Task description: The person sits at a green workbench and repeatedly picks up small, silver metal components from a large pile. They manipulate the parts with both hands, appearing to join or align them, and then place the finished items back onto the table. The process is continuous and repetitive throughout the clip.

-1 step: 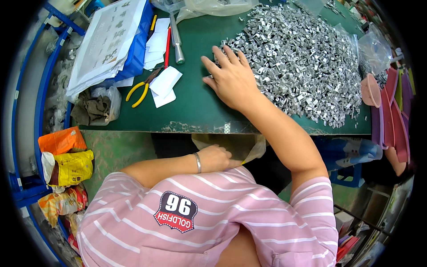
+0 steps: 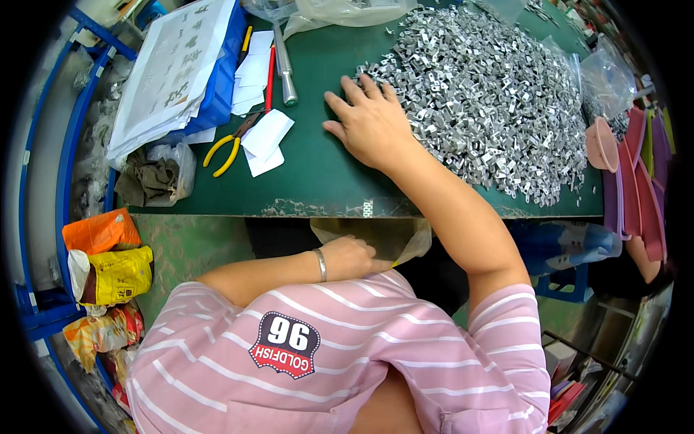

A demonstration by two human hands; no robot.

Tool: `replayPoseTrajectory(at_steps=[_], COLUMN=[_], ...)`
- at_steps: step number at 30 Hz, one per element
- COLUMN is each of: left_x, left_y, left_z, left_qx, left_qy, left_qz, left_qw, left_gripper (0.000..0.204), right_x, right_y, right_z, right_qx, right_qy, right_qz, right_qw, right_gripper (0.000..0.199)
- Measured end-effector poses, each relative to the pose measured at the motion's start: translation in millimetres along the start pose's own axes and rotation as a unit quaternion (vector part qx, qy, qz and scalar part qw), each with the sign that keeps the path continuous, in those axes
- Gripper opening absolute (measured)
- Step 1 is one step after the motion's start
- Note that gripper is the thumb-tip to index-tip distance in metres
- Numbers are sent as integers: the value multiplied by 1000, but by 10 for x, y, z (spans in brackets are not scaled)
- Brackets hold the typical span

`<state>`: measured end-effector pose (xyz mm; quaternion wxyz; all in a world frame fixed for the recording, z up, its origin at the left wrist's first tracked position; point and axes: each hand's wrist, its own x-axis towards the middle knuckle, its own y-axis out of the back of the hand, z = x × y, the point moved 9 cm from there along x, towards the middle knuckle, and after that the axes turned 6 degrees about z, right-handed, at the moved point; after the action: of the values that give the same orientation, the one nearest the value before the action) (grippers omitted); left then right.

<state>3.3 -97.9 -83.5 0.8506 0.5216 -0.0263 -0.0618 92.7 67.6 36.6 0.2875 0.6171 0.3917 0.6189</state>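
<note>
My right hand [image 2: 376,124] rests with its fingers spread at the left edge of a large heap of small silvery bent metal parts [image 2: 499,101]. Its fingertips lie over the green tabletop [image 2: 289,177], and whether any part is beneath the palm is hidden. Below the table edge, near my lap, my left hand [image 2: 348,257] is closed, with a metal bangle on its wrist. Its curled fingers grip the rim of a translucent yellowish plastic bag [image 2: 413,244], most of which is hidden under the table.
Yellow-handled pliers [image 2: 230,148], white paper slips [image 2: 264,143] and a red stick-like tool [image 2: 270,76] lie left. Beyond them, a blue bin [image 2: 220,101] bears stacked papers. A pink basket [image 2: 601,145] stands right of the heap. Another person's arm [image 2: 643,259] shows far right.
My right hand has shifted very slightly to the left, with its fingers still spread. My left hand and the bag look unchanged.
</note>
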Motion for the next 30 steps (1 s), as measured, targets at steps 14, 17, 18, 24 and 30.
replayPoseTrajectory(at_steps=[14, 17, 18, 24, 30], left_x=[37, -28, -91, -254, -275], left_y=[389, 913, 1095, 1426, 1383], left_z=[3, 44, 40, -262, -362], left_qx=[-143, -162, -132, -41, -145], left_qy=[-2, -13, -12, 154, 176], left_qz=[37, 167, 234, 385, 376], left_qw=[989, 973, 963, 909, 898], left_gripper=[29, 17, 12, 29, 29], right_x=[-1063, -1345, -1471, -1610, -1595], right_y=[944, 1240, 1222, 908, 820], right_z=[25, 383, 461, 33, -110], right_qx=[242, 168, 188, 218, 209], right_qy=[68, -72, -135, -152, -114], right_qz=[109, 242, 241, 115, 137], right_qw=[962, 953, 943, 957, 961], right_gripper=[38, 28, 24, 22, 23])
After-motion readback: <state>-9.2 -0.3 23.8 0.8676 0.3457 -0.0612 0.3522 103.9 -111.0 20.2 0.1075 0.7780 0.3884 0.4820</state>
